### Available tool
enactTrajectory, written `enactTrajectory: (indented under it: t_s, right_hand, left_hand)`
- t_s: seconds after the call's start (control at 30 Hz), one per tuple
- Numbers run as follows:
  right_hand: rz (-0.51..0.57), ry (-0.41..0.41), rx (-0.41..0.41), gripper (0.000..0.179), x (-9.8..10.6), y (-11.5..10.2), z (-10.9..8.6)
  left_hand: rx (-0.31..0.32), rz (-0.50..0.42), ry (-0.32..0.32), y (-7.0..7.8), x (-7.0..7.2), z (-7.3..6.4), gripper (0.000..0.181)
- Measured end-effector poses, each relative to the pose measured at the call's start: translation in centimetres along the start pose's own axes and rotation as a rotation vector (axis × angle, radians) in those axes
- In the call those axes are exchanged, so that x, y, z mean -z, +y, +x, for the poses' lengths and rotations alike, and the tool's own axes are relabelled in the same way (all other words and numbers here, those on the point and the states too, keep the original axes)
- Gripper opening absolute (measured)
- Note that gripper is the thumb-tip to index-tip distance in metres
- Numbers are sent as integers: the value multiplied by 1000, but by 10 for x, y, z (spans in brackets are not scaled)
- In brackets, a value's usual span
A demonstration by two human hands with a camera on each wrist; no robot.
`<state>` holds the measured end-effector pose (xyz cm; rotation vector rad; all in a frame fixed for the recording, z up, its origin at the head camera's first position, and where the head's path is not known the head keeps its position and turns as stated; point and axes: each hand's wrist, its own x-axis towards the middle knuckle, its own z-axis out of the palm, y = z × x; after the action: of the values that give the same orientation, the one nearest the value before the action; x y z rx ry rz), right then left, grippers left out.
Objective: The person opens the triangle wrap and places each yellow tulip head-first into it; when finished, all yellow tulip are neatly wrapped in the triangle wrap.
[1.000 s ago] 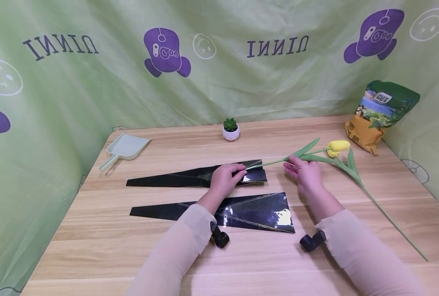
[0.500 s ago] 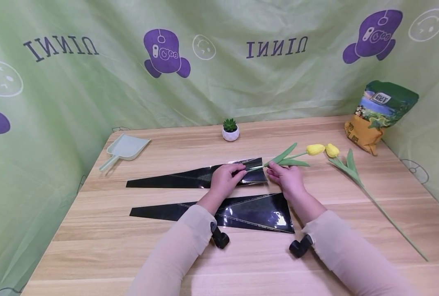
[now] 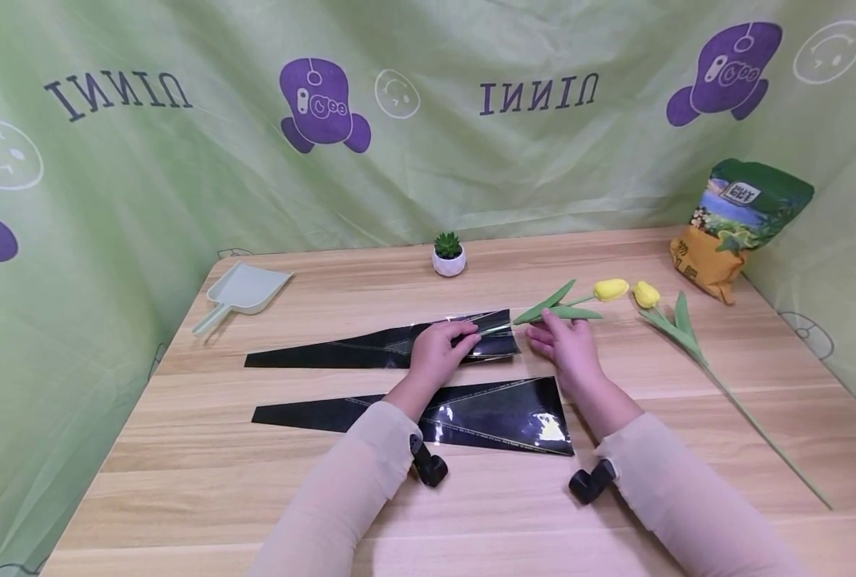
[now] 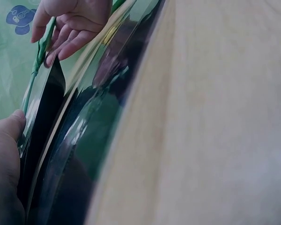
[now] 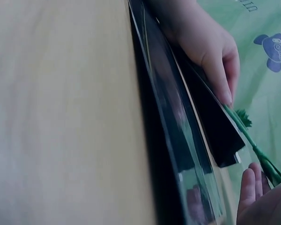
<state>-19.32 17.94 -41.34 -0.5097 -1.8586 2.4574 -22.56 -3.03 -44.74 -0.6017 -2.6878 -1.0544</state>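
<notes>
A yellow artificial tulip [image 3: 611,290] lies with its stem running into the wide mouth of a black flower sleeve [image 3: 327,355]. With thumb and fingers my left hand [image 3: 435,349] pinches the sleeve near that mouth, where the stem passes in. My right hand [image 3: 572,349] holds the tulip by its leaves, thumb on one side and fingers on the other, as the left wrist view also shows. Lower down the stem [image 5: 249,139], the right wrist view shows it reaching the left fingertips. The stem's lower end is hidden. A second black sleeve [image 3: 503,413] lies flat in front.
Another yellow tulip [image 3: 646,295] rests on the table at the right, its stem slanting toward the front. Behind stand a small potted succulent [image 3: 449,256] and a green-and-orange bag [image 3: 741,224]. A pale dustpan [image 3: 251,287] lies at the back left.
My right hand has moved left with the tulip, sliding its stem further into the sleeve, then shifted slightly back right along the leaves. My left hand has stayed at the sleeve's mouth.
</notes>
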Motion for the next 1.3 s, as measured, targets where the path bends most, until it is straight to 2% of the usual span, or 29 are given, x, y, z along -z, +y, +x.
enactTrajectory:
  t_s: [0.07, 0.17, 0.27, 0.47, 0.7, 0.93, 1.13, 1.3]
  right_hand:
    - [-15, 33, -3, 21, 2, -2, 0]
    - [-12, 59, -1, 39, 6, -4, 0]
    - [39, 76, -4, 50, 10, -7, 0]
    - [140, 144, -36, 22, 15, -10, 2]
    - [170, 217, -49, 15, 16, -6, 6]
    - [132, 175, -20, 15, 6, 2, 9]
    - [106, 108, -14, 18, -4, 5, 7]
    - [44, 40, -24, 17, -9, 8, 5]
  left_hand:
    - [0, 1, -1, -1, 0, 0, 23]
    - [-1, 3, -4, -1, 0, 0, 23]
    - [-4, 2, -3, -2, -1, 0, 23]
    - [-3, 4, 2, 1, 1, -1, 23]
    - [-29, 8, 10, 4, 3, -1, 23]
    - [-32, 2, 33, 6, 2, 0, 24]
    - [-21, -9, 43, 11, 3, 1, 24]
    - [-11, -17, 60, 11, 2, -1, 24]
